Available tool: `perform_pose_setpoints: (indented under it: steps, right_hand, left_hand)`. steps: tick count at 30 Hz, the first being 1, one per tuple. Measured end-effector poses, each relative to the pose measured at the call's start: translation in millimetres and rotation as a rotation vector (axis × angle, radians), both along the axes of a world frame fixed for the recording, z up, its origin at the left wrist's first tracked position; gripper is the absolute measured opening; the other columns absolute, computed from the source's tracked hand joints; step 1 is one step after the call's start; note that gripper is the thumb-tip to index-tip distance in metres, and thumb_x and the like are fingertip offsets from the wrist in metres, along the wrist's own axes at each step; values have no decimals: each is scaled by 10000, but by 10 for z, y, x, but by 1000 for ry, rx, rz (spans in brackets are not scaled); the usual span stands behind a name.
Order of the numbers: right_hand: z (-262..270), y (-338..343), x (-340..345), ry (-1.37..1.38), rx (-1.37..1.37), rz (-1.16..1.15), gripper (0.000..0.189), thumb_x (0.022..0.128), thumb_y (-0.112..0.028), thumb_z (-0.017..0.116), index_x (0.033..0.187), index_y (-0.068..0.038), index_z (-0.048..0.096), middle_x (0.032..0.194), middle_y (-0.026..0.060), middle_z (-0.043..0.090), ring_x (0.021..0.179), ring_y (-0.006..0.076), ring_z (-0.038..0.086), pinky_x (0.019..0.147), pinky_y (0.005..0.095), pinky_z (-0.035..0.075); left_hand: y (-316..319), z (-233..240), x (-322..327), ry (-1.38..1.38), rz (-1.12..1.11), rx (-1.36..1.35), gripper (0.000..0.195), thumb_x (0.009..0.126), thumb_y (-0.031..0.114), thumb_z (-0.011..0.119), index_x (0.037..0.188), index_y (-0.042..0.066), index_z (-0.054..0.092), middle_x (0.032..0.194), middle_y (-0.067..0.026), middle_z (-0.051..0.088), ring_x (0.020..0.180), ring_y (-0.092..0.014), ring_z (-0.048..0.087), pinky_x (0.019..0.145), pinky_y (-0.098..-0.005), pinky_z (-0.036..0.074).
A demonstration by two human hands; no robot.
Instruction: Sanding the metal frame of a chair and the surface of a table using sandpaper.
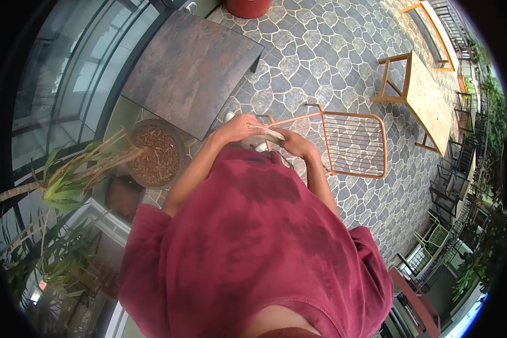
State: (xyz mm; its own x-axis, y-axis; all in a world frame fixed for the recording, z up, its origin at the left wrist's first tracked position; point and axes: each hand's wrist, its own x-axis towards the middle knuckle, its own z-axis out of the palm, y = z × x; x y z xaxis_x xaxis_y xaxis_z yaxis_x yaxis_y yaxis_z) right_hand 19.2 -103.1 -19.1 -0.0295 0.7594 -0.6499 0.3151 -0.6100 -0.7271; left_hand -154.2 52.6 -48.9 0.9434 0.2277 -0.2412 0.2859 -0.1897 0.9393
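Observation:
A folded pale cloth [272, 134] is held in front of my waist. My left hand [241, 127] grips its left end, with the thumb lying along the top. Its right end is in my right hand [298, 143], whose fingers are partly hidden behind the cloth. Just beyond and to the right of my hands stands a copper-coloured metal chair [383, 145] with a wire back and seat. My maroon shirt [253, 236], darkened by wet-looking patches, fills the lower middle of the view.
A dark table with a mottled top [190, 63] stands ahead to the left, beside glass panels [88, 55]. A potted plant [155, 154] is close on my left. Wooden tables [431, 101] stand to the right on the stone-patterned floor [321, 55]. A red pot [248, 7] is farther ahead.

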Motion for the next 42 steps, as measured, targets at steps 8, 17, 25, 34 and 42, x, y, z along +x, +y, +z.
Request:
perform_pose_setpoints:
  steps: [8, 17, 25, 34, 42]
  right_hand:
    - [189, 917, 140, -14, -52, 78, 611, 781, 53, 460, 1375, -68, 386, 1318, 152, 507, 1240, 266, 468, 1021, 343, 371]
    - [210, 1546, -160, -131, -38, 271, 474, 819, -74, 532, 1292, -78, 512, 1199, 143, 598, 1126, 251, 557, 956, 336, 413]
    - [326, 1826, -435, -111, 10, 222, 462, 806, -96, 524, 1268, -76, 533, 1147, 147, 621, 1078, 244, 574, 942, 339, 420]
    - [248, 2083, -352, -84, 42, 292, 435, 802, -88, 496, 1234, -68, 544, 995, 133, 635, 901, 233, 608, 808, 342, 478]
    - [215, 2413, -288, -98, 116, 456, 494, 814, -133, 508, 1304, -74, 495, 1045, 232, 633, 979, 329, 616, 857, 367, 456]
  left_hand:
    - [580, 38, -100, -318, 159, 180, 275, 803, 277, 692, 1012, 99, 707, 878, -88, 628, 789, -231, 605, 698, -328, 473]
    - [944, 34, -443, -241, 307, 125, 268, 809, 269, 686, 1004, 87, 706, 918, -124, 655, 845, -271, 627, 743, -338, 489]
    - [1237, 174, -620, -116, 364, 117, 342, 808, 265, 680, 1082, 60, 663, 978, -169, 646, 883, -307, 615, 792, -366, 481]
    - [1433, 564, -689, -89, 316, 247, 562, 664, 42, 614, 1222, 106, 582, 1064, -158, 629, 960, -338, 595, 841, -366, 479]
    - [1405, 677, -673, 175, 515, 285, 423, 717, 30, 608, 1127, 130, 647, 899, -193, 650, 852, -368, 621, 763, -401, 493]
